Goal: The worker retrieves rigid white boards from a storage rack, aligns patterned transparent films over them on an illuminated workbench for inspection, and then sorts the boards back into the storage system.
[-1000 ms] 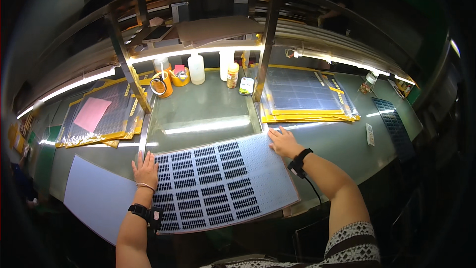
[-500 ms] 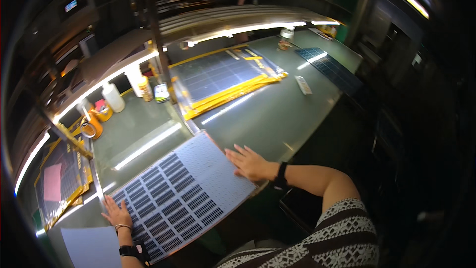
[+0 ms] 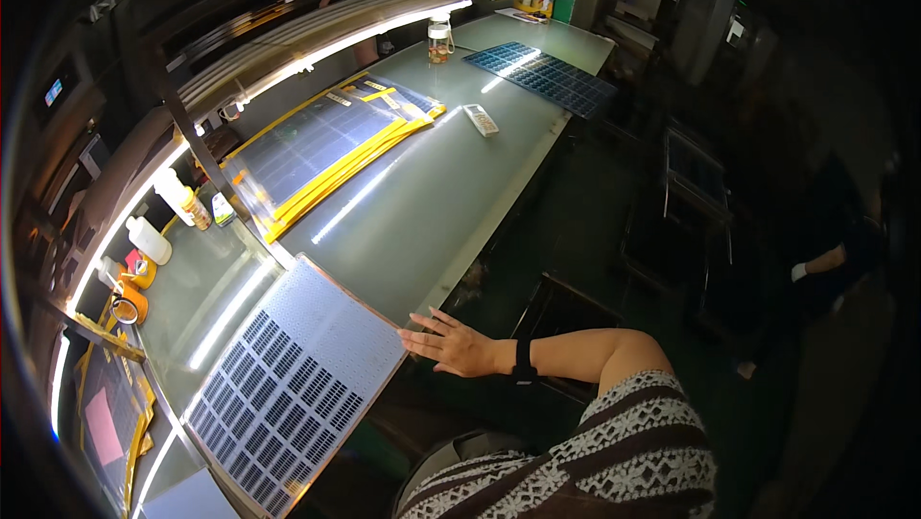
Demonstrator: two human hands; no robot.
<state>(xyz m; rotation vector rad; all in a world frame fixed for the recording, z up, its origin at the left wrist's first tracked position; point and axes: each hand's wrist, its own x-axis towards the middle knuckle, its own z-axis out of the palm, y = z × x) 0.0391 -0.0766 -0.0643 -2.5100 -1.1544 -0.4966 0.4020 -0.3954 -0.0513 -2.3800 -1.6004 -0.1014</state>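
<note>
"What's the bench [image 3: 422,198] like?"

"Long, with a smooth grey-green top that reflects the lights in bright streaks."

"And what's lying on it?"

"At the near end, a pale sheet [image 3: 288,380] with rows of dark blocks. Further along, a yellow-edged stack [image 3: 331,150] of flat panels."

"Past that?"

"A small white device [image 3: 481,120], an upright clear jar [image 3: 439,43] and a dark gridded panel [image 3: 545,83] by the front edge."

"On the left?"

"A white bottle [image 3: 149,241], an orange container [image 3: 131,301] and another yellow-edged pile [image 3: 142,411]."

My sleeve [image 3: 628,447]: rough knit cloth. My panel [image 3: 295,373]: smooth, matt. Tabletop [image 3: 417,188]: smooth, glossy. White bottle [image 3: 149,241]: matt plastic.
</note>
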